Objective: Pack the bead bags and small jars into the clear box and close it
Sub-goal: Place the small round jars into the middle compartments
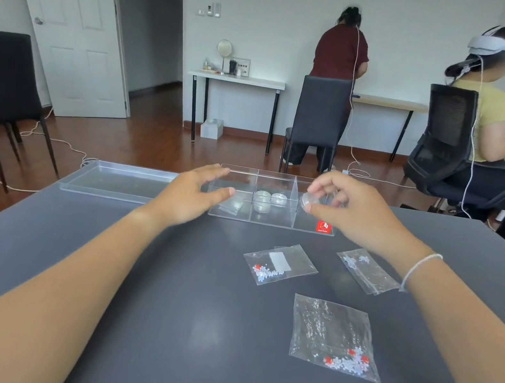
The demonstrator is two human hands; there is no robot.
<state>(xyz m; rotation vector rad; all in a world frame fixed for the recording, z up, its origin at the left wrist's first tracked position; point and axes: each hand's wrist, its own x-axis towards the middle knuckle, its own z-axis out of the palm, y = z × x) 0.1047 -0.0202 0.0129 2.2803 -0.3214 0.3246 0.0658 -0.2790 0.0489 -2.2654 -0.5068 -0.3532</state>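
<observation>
The clear box (271, 222) stands open at the table's far edge, split into three compartments. Small clear jars (263, 200) sit stacked in its middle compartment, and a small bag (231, 205) lies in the left one. My right hand (347, 208) hovers over the right compartment, fingers pinched on a small clear jar (309, 200). My left hand (195, 193) is open, its fingers at the box's left end. Three bead bags lie on the table: one (280, 264) in the middle, one (367, 270) by my right wrist, a larger one (335, 337) nearer me.
The box's clear lid (118, 181) lies flat to the left of the box. A red sticker (323, 227) marks the box's right front. Beyond the grey table (156, 309) are chairs, cables on the floor and two people at other desks.
</observation>
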